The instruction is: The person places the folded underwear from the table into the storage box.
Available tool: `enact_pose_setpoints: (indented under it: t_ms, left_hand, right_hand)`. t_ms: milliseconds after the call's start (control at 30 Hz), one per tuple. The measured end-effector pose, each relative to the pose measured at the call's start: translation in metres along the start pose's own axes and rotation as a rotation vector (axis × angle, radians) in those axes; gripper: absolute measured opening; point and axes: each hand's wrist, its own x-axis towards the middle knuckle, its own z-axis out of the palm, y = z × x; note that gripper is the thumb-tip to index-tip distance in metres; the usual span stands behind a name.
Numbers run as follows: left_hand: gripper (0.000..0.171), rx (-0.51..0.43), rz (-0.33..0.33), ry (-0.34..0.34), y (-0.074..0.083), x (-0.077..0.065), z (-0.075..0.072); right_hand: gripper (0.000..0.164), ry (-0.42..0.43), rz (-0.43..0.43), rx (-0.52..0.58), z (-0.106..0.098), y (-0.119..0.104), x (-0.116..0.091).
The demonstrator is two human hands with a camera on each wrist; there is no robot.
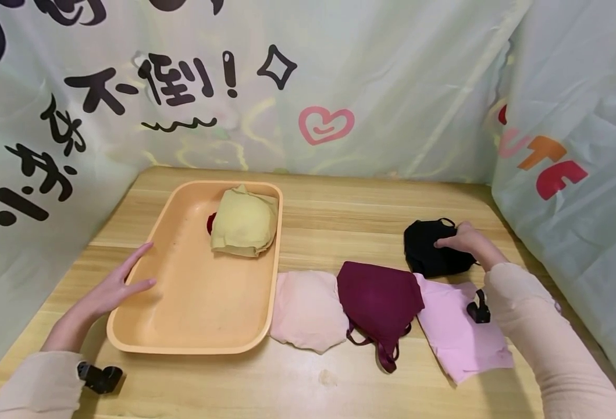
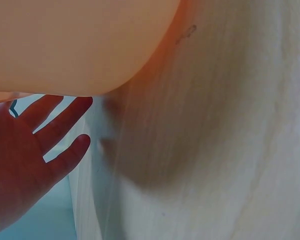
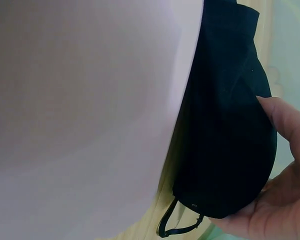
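A folded black bra point(image 1: 423, 251), its right edge partly covered by your right hand point(image 1: 465, 241), is at the right of the wooden table point(image 1: 339, 215), just beyond a lilac garment point(image 1: 451, 326); it looks smooth, with a thin strap loop. Your thumb and fingers pinch it. Nearer you lie three items: the lilac one, one maroon bra point(image 1: 378, 294), one pale pink garment point(image 1: 310, 308). Your left hand point(image 1: 110, 291) spreads at the rim of one orange tray point(image 1: 192, 351); inside, one yellow garment point(image 1: 244, 224) mostly hides something dark red point(image 1: 210, 223)

Your left hand point(image 1: 107, 291) and right hand point(image 1: 463, 237) are bare below long, pale pinkish-beige sleeves point(image 1: 554, 340), the right one creased, with a small black camera point(image 1: 100, 378) at each cuff point(image 1: 512, 285).
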Motion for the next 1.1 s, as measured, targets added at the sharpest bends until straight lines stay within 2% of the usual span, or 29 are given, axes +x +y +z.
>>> enact_pose_setpoints:
  t_ms: [200,533,800,1100]
  left_hand:
    - [0.077,-0.002,0.01,0.004,-0.001,-0.001,0.001]
    - [0.076,-0.003,0.003,0.003,-0.004,0.0,0.001]
    - [0.076,-0.011,0.004,0.002,-0.002,0.002,0.0]
    - [0.076,-0.007,-0.015,0.0,-0.001,0.0,0.0]
  right_hand:
    - [0.083,0.032,-0.051,0.074,0.002,0.0,0.0]
    - [0.083,0.095,-0.183,0.194,-0.006,-0.005,0.001]
    - [0.081,0.114,-0.213,0.264,-0.012,-0.015,-0.007]
    - [0.082,0.147,-0.263,0.391,-0.013,-0.036,-0.017]
